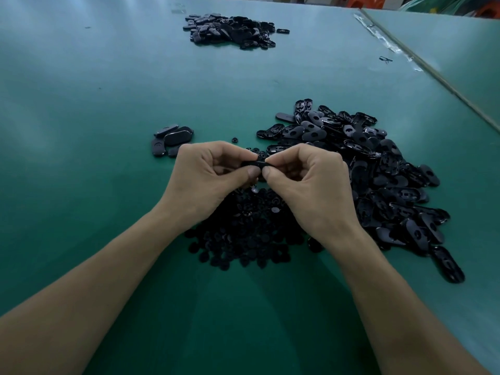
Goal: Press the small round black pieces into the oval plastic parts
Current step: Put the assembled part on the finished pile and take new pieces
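My left hand (pixel 208 177) and my right hand (pixel 305 182) meet above the table, both pinching one black oval plastic part (pixel 255 163) between thumbs and fingers. A small round black piece sits at its middle under my right fingertips, mostly hidden. Below my hands lies a heap of small round black pieces (pixel 243 234). A large heap of oval plastic parts (pixel 378 180) spreads to the right.
A few oval parts (pixel 170 140) lie in a small group to the left of my hands. Another pile of black parts (pixel 232 31) sits far back on the green table (pixel 81 131). A taped seam (pixel 422 63) runs along the right.
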`<state>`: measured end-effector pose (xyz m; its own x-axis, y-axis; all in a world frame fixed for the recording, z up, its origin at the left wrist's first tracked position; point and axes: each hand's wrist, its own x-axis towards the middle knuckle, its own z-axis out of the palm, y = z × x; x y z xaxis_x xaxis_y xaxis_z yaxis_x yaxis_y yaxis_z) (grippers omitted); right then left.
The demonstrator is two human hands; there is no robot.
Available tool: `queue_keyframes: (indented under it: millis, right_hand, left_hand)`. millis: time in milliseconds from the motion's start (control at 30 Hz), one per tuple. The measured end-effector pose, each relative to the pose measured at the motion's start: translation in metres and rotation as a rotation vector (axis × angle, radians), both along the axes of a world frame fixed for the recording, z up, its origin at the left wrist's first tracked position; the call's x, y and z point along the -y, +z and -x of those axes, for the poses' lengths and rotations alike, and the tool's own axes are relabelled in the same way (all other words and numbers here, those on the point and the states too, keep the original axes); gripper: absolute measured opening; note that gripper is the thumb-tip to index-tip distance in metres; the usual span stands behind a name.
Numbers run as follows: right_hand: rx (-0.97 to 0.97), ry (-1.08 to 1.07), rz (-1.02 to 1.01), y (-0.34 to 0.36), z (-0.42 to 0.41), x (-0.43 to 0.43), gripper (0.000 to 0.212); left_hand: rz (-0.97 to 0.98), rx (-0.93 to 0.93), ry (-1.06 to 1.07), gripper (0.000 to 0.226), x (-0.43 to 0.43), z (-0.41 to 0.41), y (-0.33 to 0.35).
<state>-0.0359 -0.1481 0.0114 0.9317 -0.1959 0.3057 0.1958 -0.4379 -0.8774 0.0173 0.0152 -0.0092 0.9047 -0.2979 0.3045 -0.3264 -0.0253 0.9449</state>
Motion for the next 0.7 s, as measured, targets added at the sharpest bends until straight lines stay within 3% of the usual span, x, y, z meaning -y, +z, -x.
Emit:
queue_keyframes:
  millis: [200, 300, 400, 533, 700]
  right_hand:
    - [-0.005, -0.007, 0.08, 0.003, -0.001, 0.004, 0.005]
    - [0.005, -0.196, 0.429, 0.0, -0.002, 0.011, 0.022]
    - [-0.175, -0.351, 0.73, -0.004, -0.002, 0.021, 0.042]
    - [-0.37, -0.392, 0.817, -0.011, -0.002, 0.029, 0.045]
    - [-0.345, -0.432, 0.791, -0.014, -0.004, 0.031, 0.033]
  left_hand:
    - [-0.024, 0.031, 0.039, 0.024, 0.001, 0.0, -0.002]
    - [0.013, 0.017, 0.044, 0.021, 0.0, -0.001, -0.003]
    - [0.081, -0.005, 0.04, 0.019, 0.0, -0.002, -0.003]
    - [0.115, 0.053, 0.111, 0.017, 0.001, 0.0, -0.003]
    - [0.082, 0.173, 0.182, 0.017, 0.005, 0.004, 0.004]
